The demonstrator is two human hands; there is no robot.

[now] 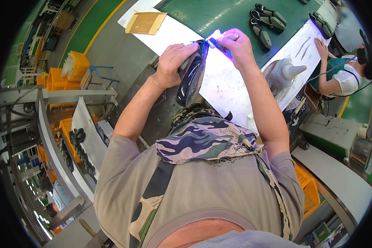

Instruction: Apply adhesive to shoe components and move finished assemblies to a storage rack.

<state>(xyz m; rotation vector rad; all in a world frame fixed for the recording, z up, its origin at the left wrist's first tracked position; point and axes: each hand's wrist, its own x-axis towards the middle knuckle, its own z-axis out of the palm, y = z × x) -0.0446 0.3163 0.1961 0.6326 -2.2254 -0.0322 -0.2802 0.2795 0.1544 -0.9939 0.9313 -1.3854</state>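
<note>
A glossy black shoe (191, 80) hangs at the near edge of the white work surface (221, 82), with its long rounded side toward me. My left hand (171, 64) is wrapped round it from the left, thumb and fingers near its upper end. At that upper end glows a bright blue-white light (213, 39), which washes out detail. On the light's right side, my right hand (239, 47) is closed in a pinch. A dark strip shows beside its fingers, and a small pale tip pokes out above them; what exactly it grips is lost in the glare.
Several black sandals (260, 35) lie on the green belt (219, 16) ahead. A flat cardboard piece (146, 23) rests at far left. Right of my forearm stands a white nozzle bottle (282, 72). Another person (339, 80) sits at right. Orange crates (64, 80) and a metal rack are left.
</note>
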